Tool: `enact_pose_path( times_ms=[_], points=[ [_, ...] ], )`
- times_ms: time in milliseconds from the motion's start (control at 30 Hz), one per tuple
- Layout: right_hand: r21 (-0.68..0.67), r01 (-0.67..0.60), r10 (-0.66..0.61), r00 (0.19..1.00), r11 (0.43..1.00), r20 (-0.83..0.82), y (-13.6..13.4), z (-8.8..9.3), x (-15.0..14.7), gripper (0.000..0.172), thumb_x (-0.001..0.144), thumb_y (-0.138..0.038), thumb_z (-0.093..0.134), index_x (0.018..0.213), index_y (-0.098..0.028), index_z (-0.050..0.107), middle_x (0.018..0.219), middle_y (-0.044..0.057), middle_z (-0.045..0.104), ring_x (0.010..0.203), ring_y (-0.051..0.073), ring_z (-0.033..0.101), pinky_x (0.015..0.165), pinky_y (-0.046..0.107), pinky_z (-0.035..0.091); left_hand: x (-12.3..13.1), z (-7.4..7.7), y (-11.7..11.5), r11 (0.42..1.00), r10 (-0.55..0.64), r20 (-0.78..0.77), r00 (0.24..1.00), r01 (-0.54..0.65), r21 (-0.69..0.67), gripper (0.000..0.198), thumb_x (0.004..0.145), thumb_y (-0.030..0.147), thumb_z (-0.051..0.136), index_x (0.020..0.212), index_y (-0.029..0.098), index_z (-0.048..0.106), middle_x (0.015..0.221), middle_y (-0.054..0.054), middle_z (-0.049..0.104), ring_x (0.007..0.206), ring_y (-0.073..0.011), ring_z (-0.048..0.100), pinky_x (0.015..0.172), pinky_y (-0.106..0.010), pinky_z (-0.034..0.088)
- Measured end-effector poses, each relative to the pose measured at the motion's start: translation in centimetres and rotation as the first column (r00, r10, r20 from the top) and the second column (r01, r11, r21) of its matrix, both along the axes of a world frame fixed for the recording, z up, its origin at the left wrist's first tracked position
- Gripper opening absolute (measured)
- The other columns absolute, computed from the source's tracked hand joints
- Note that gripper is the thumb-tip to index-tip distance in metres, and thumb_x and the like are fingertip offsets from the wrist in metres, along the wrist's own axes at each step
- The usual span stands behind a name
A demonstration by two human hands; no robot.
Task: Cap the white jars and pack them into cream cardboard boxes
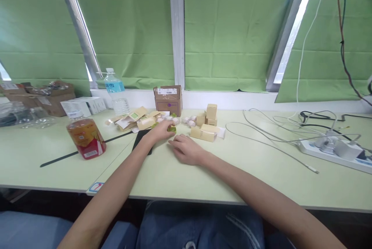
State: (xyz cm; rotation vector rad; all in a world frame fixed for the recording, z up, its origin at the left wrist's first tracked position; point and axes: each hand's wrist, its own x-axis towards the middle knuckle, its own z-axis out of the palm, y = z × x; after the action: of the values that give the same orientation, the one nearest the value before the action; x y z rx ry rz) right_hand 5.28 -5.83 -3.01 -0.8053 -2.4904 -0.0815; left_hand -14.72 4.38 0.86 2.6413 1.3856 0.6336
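Green blinds point(232, 28) hang behind the pale table point(247, 167) bearing small boxes point(205, 133).

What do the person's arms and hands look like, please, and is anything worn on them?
The left forearm and right forearm are bare as far as the picture's edge; no sleeves show. The left hand and right hand wear no gloves. No watch, bracelet or ring can be seen, though the fingers are small in this view.

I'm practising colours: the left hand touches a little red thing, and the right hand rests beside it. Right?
Not quite. In the head view the little thing at the left hand is green, not red; the right hand does rest beside it.
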Motion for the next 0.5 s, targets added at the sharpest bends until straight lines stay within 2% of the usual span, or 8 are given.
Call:
enact_pose_path(
  times_ms=[100, 200, 267, 367, 500],
  points=[
    [-0.020, 0.049, -0.049, 0.999, 0.999, -0.020, 0.0, 0.2, 0.0, 0.022, 0.102, -0.019, 0.048, 0.103, -0.018, 0.070, 0.097, 0.009, 0.062, 0.094, 0.023, 0.053, 0.086, 0.036, 0.042, 0.1, -0.5, 0.2, 0.999, -0.022, -0.025, 0.999, 0.021, -0.049, 0.035, 0.077, 0.037, 0.061, 0.104, 0.017, 0.072, 0.094, -0.009, 0.073, 0.086, -0.0271, 0.066, 0.077, -0.036, 0.049],
    [-0.131, 0.067, -0.076, 0.995, 0.989, -0.062, 0.0, 0.6, 0.4, 0.027, 0.098, -0.013, 0.050, 0.077, -0.018, 0.066, 0.085, 0.006, 0.058, 0.086, 0.020, 0.053, 0.079, 0.032, 0.041, 0.7, -0.5, -0.2, 0.992, -0.075, -0.021, 0.997, 0.072, -0.099, 0.030, 0.080, 0.034, 0.059, 0.100, 0.017, 0.074, 0.091, -0.008, 0.073, 0.082, -0.0250, 0.065, 0.073, -0.034, 0.048],
    [-0.226, 0.068, -0.092, 0.991, 0.972, -0.098, 0.1, 0.9, 0.9, 0.031, 0.094, -0.008, 0.050, 0.067, -0.018, 0.062, 0.076, 0.003, 0.056, 0.079, 0.018, 0.053, 0.073, 0.030, 0.040, 1.7, -0.5, -1.0, 0.985, -0.141, -0.012, 0.990, 0.139, -0.100, 0.025, 0.081, 0.033, 0.060, 0.093, 0.018, 0.075, 0.093, -0.009, 0.073, 0.085, -0.0248, 0.065, 0.076, -0.034, 0.048],
    [-0.315, 0.077, -0.134, 0.977, 0.946, -0.163, 0.2, 1.3, 2.0, 0.028, 0.090, -0.005, 0.054, 0.067, -0.017, 0.064, 0.078, 0.003, 0.060, 0.076, 0.017, 0.055, 0.071, 0.029, 0.040, 3.6, -0.7, -2.7, 0.963, -0.256, 0.028, 0.966, 0.258, -0.077, 0.022, 0.085, 0.035, 0.061, 0.088, 0.019, 0.075, 0.096, -0.009, 0.071, 0.092, -0.0258, 0.064, 0.082, -0.036, 0.050],
    [-0.388, 0.079, -0.175, 0.960, 0.918, -0.219, 0.6, 1.6, 3.5, 0.009, 0.086, -0.011, 0.069, 0.081, -0.015, 0.076, 0.107, 0.009, 0.065, 0.089, 0.019, 0.061, 0.080, 0.031, 0.047, 5.3, -1.4, -4.0, 0.947, -0.315, 0.133, 0.940, 0.320, -0.016, 0.019, 0.082, 0.026, 0.064, 0.096, 0.021, 0.075, 0.121, -0.010, 0.063, 0.105, -0.0260, 0.063, 0.093, -0.037, 0.052]
  ],
)
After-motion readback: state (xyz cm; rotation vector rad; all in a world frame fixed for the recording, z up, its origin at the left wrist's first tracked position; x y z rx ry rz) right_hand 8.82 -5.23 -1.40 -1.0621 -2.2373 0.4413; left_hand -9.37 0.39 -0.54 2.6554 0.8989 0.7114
